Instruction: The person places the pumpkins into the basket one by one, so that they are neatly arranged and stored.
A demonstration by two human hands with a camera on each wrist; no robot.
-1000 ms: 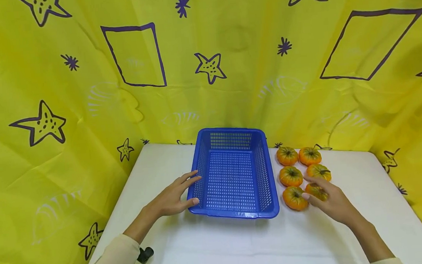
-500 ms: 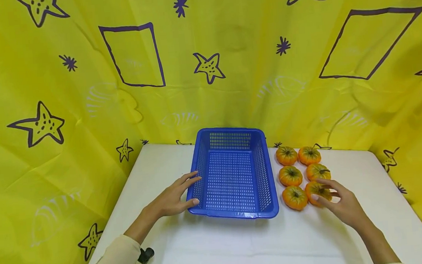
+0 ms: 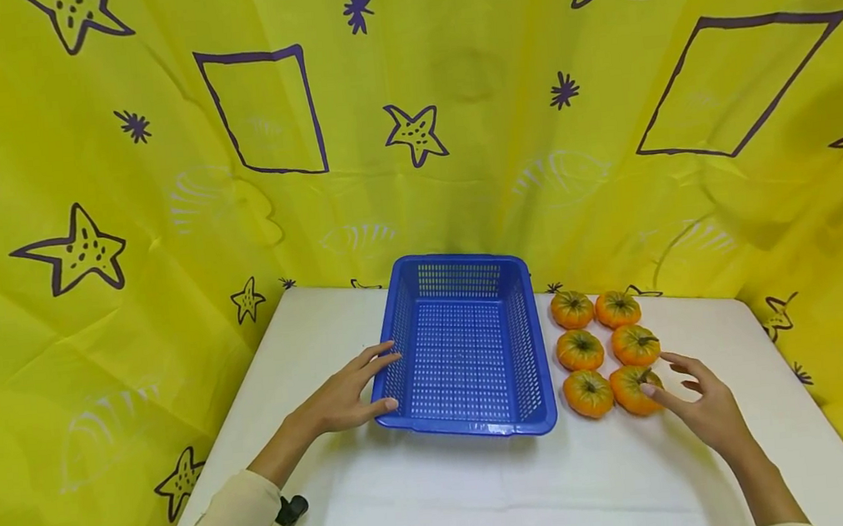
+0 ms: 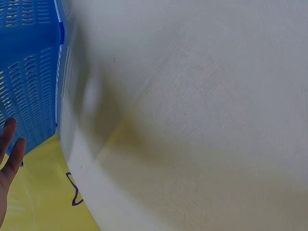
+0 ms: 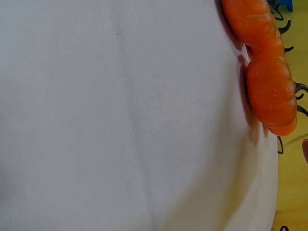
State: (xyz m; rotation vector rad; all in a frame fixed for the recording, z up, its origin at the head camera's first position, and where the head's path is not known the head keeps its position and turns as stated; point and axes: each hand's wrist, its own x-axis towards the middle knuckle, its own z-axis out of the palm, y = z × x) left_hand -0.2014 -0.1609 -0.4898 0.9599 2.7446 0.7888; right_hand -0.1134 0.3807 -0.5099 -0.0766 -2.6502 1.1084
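A blue plastic basket (image 3: 469,429) with perforated walls stands on the white table, with nothing inside it. My left hand (image 3: 344,393) is at its left rim, fingertips reaching over the edge, fingers spread. In the left wrist view the same fingers (image 4: 16,156) show beside the basket wall (image 4: 29,91). Small orange pumpkins sit in two columns right of the basket. My right hand (image 3: 711,409) is beside the front right pumpkin (image 3: 632,392), fingers loosely bent and holding nothing, thumb tip overlapping its edge. The right wrist view shows pumpkins (image 5: 272,89) from the side.
The white table (image 3: 443,503) extends in front of the basket. A yellow patterned curtain (image 3: 490,190) hangs behind it and at both sides. Other pumpkins stand close together, including the back left one (image 3: 572,310) near the basket's right wall.
My right hand has moved right from above the front pumpkins to beside the front right one, uncovering it. My left hand stays at the basket rim.
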